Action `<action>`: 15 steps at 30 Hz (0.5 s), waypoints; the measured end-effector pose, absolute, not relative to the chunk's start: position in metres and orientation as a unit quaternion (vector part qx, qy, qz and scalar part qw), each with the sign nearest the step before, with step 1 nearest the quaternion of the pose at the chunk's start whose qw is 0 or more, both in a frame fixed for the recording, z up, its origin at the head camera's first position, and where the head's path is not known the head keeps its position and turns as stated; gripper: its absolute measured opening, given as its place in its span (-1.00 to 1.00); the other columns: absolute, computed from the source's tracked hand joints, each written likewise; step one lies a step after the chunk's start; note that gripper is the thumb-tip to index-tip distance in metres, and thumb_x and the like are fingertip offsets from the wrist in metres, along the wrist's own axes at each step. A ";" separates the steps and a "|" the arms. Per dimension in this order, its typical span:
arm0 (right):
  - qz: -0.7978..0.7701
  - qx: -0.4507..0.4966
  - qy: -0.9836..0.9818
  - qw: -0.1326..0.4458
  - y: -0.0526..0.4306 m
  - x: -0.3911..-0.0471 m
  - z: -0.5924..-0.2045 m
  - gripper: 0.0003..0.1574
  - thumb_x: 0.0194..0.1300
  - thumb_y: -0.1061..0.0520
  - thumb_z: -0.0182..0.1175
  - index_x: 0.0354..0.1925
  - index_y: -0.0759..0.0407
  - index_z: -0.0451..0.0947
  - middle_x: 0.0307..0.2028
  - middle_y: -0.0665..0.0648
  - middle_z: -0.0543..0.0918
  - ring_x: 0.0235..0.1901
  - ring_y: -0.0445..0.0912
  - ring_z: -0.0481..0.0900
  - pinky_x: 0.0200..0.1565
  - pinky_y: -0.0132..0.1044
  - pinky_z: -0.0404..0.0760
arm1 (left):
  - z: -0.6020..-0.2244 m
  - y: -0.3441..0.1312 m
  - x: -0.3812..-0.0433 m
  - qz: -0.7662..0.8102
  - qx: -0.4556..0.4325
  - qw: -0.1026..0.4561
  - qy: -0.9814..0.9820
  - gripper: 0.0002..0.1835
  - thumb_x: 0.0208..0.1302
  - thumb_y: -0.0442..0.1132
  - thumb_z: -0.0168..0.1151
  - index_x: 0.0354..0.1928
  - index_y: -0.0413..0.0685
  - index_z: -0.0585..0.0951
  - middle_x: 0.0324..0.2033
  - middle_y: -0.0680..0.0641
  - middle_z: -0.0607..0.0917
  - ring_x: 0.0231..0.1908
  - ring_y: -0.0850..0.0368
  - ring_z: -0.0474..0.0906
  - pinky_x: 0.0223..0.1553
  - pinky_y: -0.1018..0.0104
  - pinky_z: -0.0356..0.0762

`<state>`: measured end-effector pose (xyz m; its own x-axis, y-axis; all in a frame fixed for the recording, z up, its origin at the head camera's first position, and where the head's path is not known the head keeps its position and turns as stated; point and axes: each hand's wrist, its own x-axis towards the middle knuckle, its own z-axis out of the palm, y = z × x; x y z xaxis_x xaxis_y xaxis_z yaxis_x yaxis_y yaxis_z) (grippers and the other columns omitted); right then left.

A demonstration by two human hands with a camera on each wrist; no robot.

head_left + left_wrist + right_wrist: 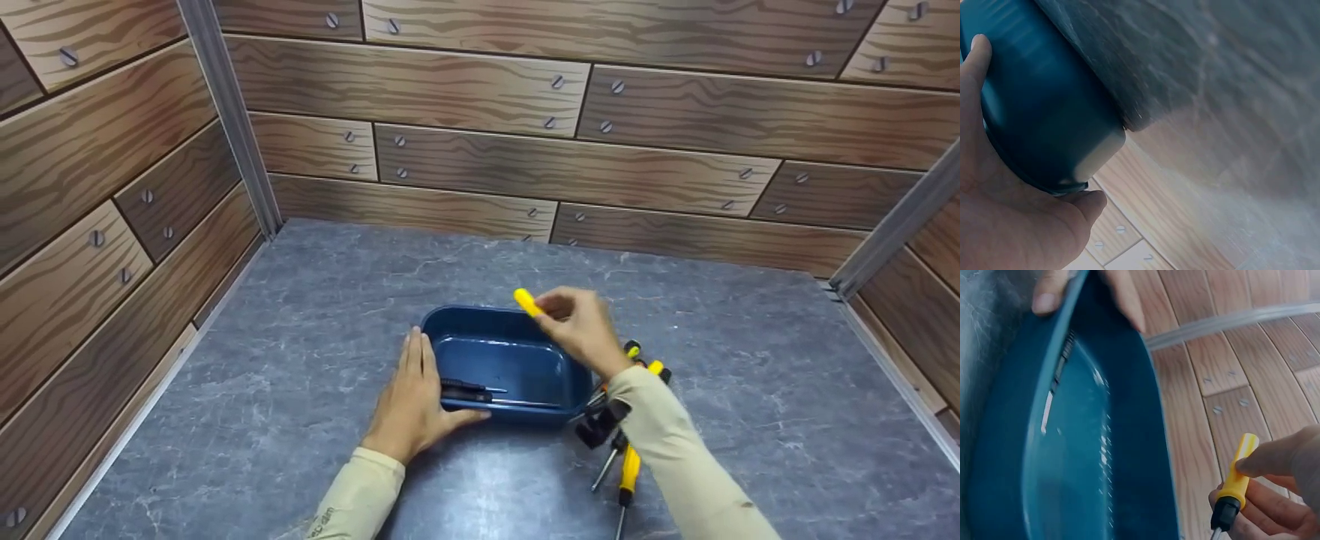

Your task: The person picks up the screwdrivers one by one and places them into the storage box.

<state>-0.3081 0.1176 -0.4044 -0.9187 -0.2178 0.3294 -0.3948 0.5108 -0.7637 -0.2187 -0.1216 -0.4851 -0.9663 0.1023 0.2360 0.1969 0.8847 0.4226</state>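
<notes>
A blue plastic bin (pixel 499 352) stands on the table, with black-handled screwdrivers (pixel 469 391) lying along its near side. My left hand (pixel 409 397) rests against the bin's left end, fingers straight and thumb spread along the near rim; the left wrist view has the fingers against the bin's outer wall (pixel 1044 107). Over the bin's far right part, my right hand (pixel 581 326) pinches a screwdriver (pixel 1235 478) by its yellow handle. Its black collar and the start of a metal shaft show in the right wrist view; the rest of the shaft is out of frame.
Several more screwdrivers lie in a loose heap right of the bin, partly under my right forearm, among them a yellow-handled one (pixel 631 469). A black object (pixel 596 429) sits by the bin's near right corner. Wood-patterned walls (pixel 480 150) enclose the grey marbled tabletop (pixel 300 375).
</notes>
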 end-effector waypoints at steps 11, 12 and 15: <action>0.387 0.268 -0.882 0.015 0.065 -0.308 -0.428 -0.83 0.16 0.46 0.34 -0.22 0.39 0.71 -0.28 0.27 0.77 -0.28 0.06 0.73 -0.15 -0.14 0.73 | -0.486 -0.121 -0.219 -0.228 -0.080 0.095 -0.966 0.53 -0.13 0.63 0.28 0.54 -0.46 -0.04 0.54 -0.43 -0.07 0.53 -0.28 -0.09 0.44 -0.09 0.17; 0.372 0.274 -0.887 0.008 0.061 -0.308 -0.431 -0.83 0.17 0.45 0.34 -0.22 0.37 0.72 -0.28 0.24 0.77 -0.28 0.03 0.72 -0.15 -0.14 0.73 | -0.486 -0.121 -0.219 -0.227 -0.080 0.095 -0.966 0.53 -0.13 0.63 0.28 0.54 -0.46 -0.04 0.54 -0.42 -0.07 0.53 -0.28 -0.08 0.44 -0.08 0.18; 0.336 0.294 -0.895 -0.004 0.052 -0.307 -0.437 -0.82 0.17 0.44 0.34 -0.23 0.33 0.73 -0.30 0.19 0.77 -0.29 0.01 0.72 -0.15 -0.12 0.72 | -0.486 -0.122 -0.219 -0.222 -0.080 0.096 -0.967 0.52 -0.11 0.63 0.26 0.54 -0.46 -0.04 0.55 -0.42 -0.07 0.54 -0.27 -0.09 0.44 -0.07 0.18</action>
